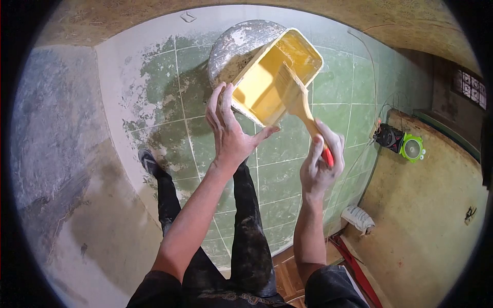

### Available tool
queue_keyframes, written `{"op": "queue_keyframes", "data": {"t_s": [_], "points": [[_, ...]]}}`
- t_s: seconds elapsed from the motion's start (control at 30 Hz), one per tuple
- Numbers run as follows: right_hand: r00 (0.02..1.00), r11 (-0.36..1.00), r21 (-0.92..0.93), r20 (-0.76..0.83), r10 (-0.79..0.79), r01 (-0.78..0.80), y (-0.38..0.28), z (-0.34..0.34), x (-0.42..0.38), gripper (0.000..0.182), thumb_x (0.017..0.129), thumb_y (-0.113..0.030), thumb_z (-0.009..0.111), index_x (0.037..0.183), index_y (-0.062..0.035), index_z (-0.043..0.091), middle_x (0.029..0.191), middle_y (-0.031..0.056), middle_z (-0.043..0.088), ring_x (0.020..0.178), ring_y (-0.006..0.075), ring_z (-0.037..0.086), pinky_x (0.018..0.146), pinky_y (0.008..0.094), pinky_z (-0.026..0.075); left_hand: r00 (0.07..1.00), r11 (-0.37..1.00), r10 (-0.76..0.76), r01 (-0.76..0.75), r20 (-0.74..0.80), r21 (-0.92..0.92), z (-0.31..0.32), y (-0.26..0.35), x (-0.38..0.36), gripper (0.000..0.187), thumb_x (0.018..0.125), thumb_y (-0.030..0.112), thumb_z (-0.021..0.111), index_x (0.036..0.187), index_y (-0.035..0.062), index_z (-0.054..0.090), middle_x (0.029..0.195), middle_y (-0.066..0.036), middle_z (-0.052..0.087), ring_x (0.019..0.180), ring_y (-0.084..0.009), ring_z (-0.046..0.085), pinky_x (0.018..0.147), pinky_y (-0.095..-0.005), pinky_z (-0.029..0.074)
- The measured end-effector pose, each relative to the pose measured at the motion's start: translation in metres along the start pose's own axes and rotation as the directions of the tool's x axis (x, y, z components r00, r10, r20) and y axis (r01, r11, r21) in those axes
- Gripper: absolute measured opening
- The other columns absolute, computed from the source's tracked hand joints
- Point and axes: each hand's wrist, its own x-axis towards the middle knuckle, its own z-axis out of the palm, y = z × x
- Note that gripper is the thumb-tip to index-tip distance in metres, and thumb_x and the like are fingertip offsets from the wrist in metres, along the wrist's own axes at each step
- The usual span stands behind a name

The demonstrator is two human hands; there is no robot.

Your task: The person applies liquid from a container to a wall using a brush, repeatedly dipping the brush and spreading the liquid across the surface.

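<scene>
My left hand (231, 136) grips the near left corner of a rectangular plastic container (303, 51). The container is tilted, and yellow paint (257, 84) lies inside it. In my right hand (321, 172) is a paintbrush (299, 105), its pale wooden handle ending in a red tip. My fingers wrap round the handle. The brush's bristles reach into the container, over its right side. Whether they touch the paint is hard to tell. White dust or paint coats the fingers of both hands.
Behind the container stands a round, paint-spattered grey object (228, 49). Green tiles (280, 177) with white smears cover the floor. On the right are a black and lime-green device (403, 143), a white sack (358, 218) and a loose cable (374, 66). My sandalled foot (149, 161) is at left.
</scene>
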Motion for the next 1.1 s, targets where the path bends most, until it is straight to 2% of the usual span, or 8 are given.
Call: {"op": "queue_keyframes", "data": {"t_s": [0.1, 0.2, 0.47, 0.6, 0.67, 0.7, 0.97, 1.1], "points": [[0.999, 0.999, 0.036, -0.026, -0.030, 0.030, 0.000, -0.003, -0.010, 0.022, 0.090, -0.001, 0.069, 0.111, -0.0035, 0.073, 0.104, 0.0103, 0.074, 0.090, 0.0227, 0.063, 0.084, 0.0342, 0.049, 1.000, 1.000, 0.025, -0.025, 0.013, 0.016, -0.001, -0.001, 0.001, 0.126, 0.062, 0.061, 0.088, 0.150, -0.0026, 0.023, 0.145, -0.024, 0.033, 0.136, -0.0403, 0.033, 0.114, -0.0535, 0.028], [0.999, 0.999, 0.039, -0.012, 0.034, -0.034, 0.001, -0.005, -0.019, 0.022, 0.091, -0.003, 0.070, 0.112, -0.0036, 0.073, 0.108, 0.0110, 0.073, 0.092, 0.0232, 0.064, 0.085, 0.0352, 0.049, 0.999, 0.998, 0.046, -0.046, -0.010, -0.030, 0.006, -0.004, -0.001, 0.126, 0.063, 0.063, 0.087, 0.151, 0.0016, 0.022, 0.147, -0.024, 0.031, 0.136, -0.0399, 0.033, 0.111, -0.0545, 0.028], [0.994, 0.988, 0.141, -0.097, -0.047, 0.060, 0.005, -0.005, -0.027, 0.024, 0.092, -0.006, 0.071, 0.115, -0.0021, 0.071, 0.107, 0.0109, 0.073, 0.093, 0.0237, 0.064, 0.085, 0.0352, 0.050, 0.996, 0.996, 0.087, -0.087, -0.001, -0.019, 0.009, -0.009, 0.001, 0.127, 0.063, 0.061, 0.088, 0.150, 0.0011, 0.019, 0.147, -0.024, 0.031, 0.136, -0.0409, 0.033, 0.111, -0.0551, 0.028], [0.999, 0.997, 0.057, -0.015, -0.044, 0.045, 0.007, -0.004, -0.024, 0.023, 0.092, -0.006, 0.070, 0.115, -0.0019, 0.071, 0.108, 0.0116, 0.073, 0.093, 0.0246, 0.065, 0.084, 0.0353, 0.050, 0.996, 0.995, 0.089, -0.089, -0.008, -0.049, 0.011, -0.012, 0.000, 0.128, 0.062, 0.063, 0.088, 0.150, 0.0016, 0.019, 0.148, -0.025, 0.032, 0.136, -0.0412, 0.033, 0.111, -0.0550, 0.028], [0.991, 0.988, 0.128, -0.110, -0.071, 0.085, 0.006, -0.002, -0.027, 0.022, 0.092, -0.004, 0.069, 0.114, -0.0009, 0.071, 0.108, 0.0125, 0.073, 0.092, 0.0257, 0.064, 0.084, 0.0358, 0.050, 0.997, 0.996, 0.073, -0.073, -0.001, -0.048, 0.010, -0.011, 0.000, 0.128, 0.062, 0.064, 0.088, 0.150, 0.0019, 0.018, 0.148, -0.025, 0.031, 0.137, -0.0412, 0.033, 0.111, -0.0550, 0.027], [0.998, 0.993, 0.116, -0.047, 0.036, -0.031, 0.002, 0.000, -0.027, 0.021, 0.094, -0.006, 0.067, 0.115, 0.0001, 0.071, 0.108, 0.0137, 0.073, 0.093, 0.0257, 0.064, 0.085, 0.0361, 0.050, 0.998, 0.997, 0.063, -0.062, 0.015, -0.045, 0.008, -0.011, 0.000, 0.128, 0.062, 0.064, 0.087, 0.150, 0.0022, 0.018, 0.148, -0.025, 0.031, 0.137, -0.0411, 0.033, 0.112, -0.0550, 0.027], [0.981, 0.972, 0.216, -0.147, 0.124, -0.091, 0.008, 0.002, -0.042, 0.023, 0.100, -0.013, 0.063, 0.117, 0.0025, 0.069, 0.111, 0.0141, 0.071, 0.097, 0.0228, 0.062, 0.085, 0.0330, 0.050, 0.997, 0.996, 0.056, -0.052, 0.051, -0.077, 0.007, -0.012, 0.000, 0.129, 0.061, 0.066, 0.086, 0.151, 0.0036, 0.017, 0.151, -0.026, 0.029, 0.141, -0.0410, 0.030, 0.112, -0.0556, 0.024], [0.982, 0.972, 0.176, -0.086, 0.170, -0.153, 0.003, 0.003, -0.037, 0.025, 0.101, -0.015, 0.062, 0.117, 0.0039, 0.068, 0.109, 0.0149, 0.071, 0.095, 0.0221, 0.062, 0.084, 0.0336, 0.050, 0.997, 0.997, 0.044, -0.040, 0.058, -0.069, 0.007, -0.014, -0.003, 0.129, 0.062, 0.067, 0.086, 0.151, 0.0039, 0.016, 0.151, -0.026, 0.028, 0.141, -0.0406, 0.029, 0.113, -0.0557, 0.023]]}}
